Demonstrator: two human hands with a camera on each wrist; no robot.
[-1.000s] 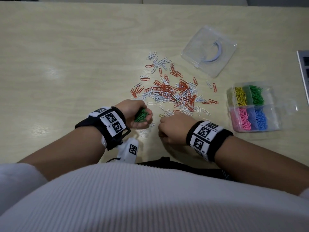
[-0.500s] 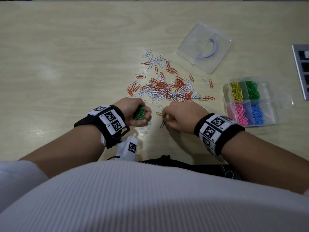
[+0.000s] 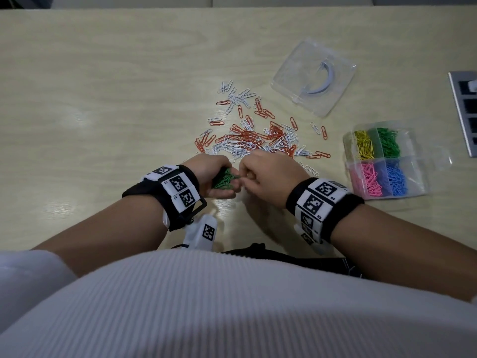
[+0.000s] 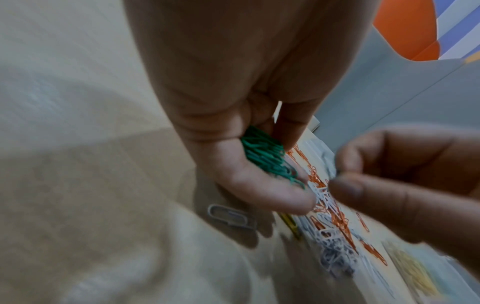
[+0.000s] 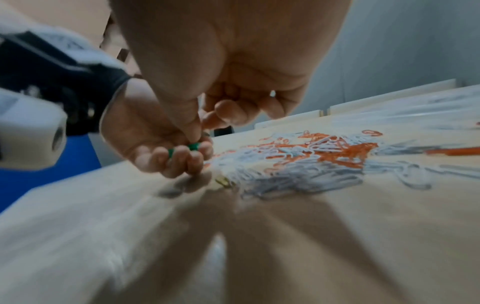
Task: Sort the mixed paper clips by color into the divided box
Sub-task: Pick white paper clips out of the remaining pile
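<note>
My left hand lies palm up near the table's front, its fingers curled round a bunch of green paper clips. My right hand has come against it; thumb and forefinger pinch at a green clip at the edge of that bunch. Just beyond both hands spreads a mixed pile of orange and white clips. The clear divided box stands at the right, with yellow, green, pink and blue clips in separate compartments.
The box's clear lid lies at the back right of the pile. A grey panel sits at the table's right edge. One yellowish clip and one white clip lie on the table under my hands.
My right hand picked a clip off the table in front of the pile and carried it left to the green bunch in my left hand. The left hand stayed in place.
</note>
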